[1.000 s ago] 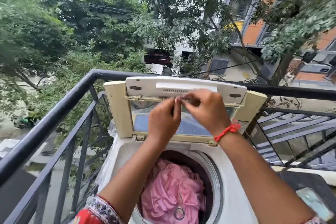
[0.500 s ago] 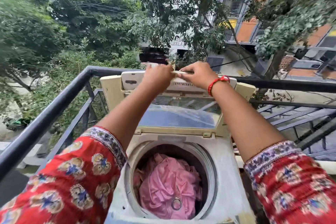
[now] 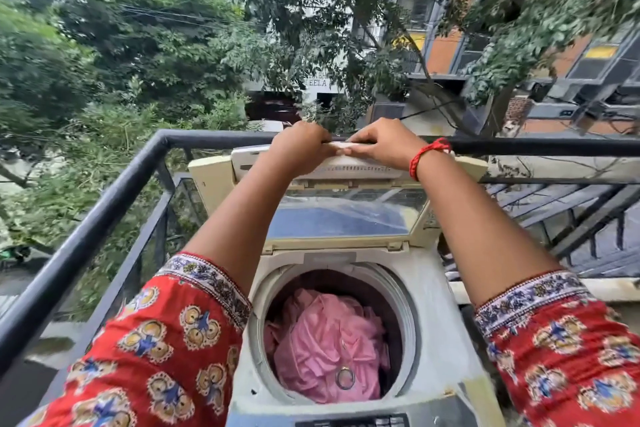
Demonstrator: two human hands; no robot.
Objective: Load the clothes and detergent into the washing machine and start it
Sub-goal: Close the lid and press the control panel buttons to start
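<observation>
Now, step: both hands are up at the top edge of the raised lid; judged from this, the lid is about to be pulled down over the drum.
Left hand: left hand (image 3: pixel 300 146) has its fingers curled over the lid's upper edge, gripping it left of centre.
Right hand: right hand (image 3: pixel 380 144) grips the same edge just beside the left, fingers wrapped over the rim, thumb side facing the other hand; a red thread (image 3: pixel 427 155) circles the wrist.
Lid: lid (image 3: pixel 346 211) stands tilted back towards the railing (image 3: pixel 104 198), hinged at the far side of the tub opening, its long axis running left to right across the view.
Key relation: the gripped edge is the free edge, farthest from the person and above the hinge, so the closing swing runs towards the person and downward; both hands are equally near, almost touching at mid-span.
Clothes: pink clothes (image 3: pixel 329 343) lie bunched inside the drum (image 3: pixel 398 305), below and nearer than the lid, with a metal ring (image 3: pixel 345 377) on top.
Detergent: not visible; whether it has gone in cannot be told.
Panel: control panel (image 3: pixel 349 421) sits at the near edge, untouched; starting is not yet done.
Risk: cloth looks well below the rim, so catching seems unlikely.
</observation>
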